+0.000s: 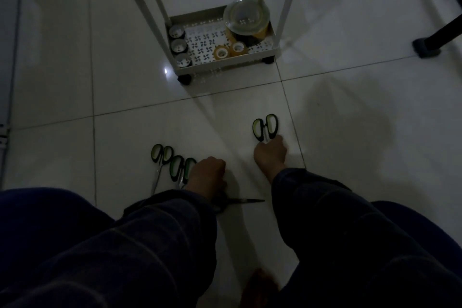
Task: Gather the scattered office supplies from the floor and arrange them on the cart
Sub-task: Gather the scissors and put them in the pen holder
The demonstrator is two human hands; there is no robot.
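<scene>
Reaching down to the tiled floor (pixel 125 82), the right hand (pixel 271 151) has its fingers curled around the blades of a green-handled pair of scissors (pixel 265 127), while the left hand (pixel 207 174) is curled over a dark pair (pixel 240 200) whose tip pokes out toward the right; whether it truly grips them I cannot tell. Two more green pairs (pixel 172 164) lie just beside the left hand, well apart from the cart (pixel 276 45). Gripping by the blades in dim light risks a nick or slip, and the dark tip could catch a sleeve.

Dk navy long sleeves (pixel 325 207), bare hands, matching trousers.
</scene>
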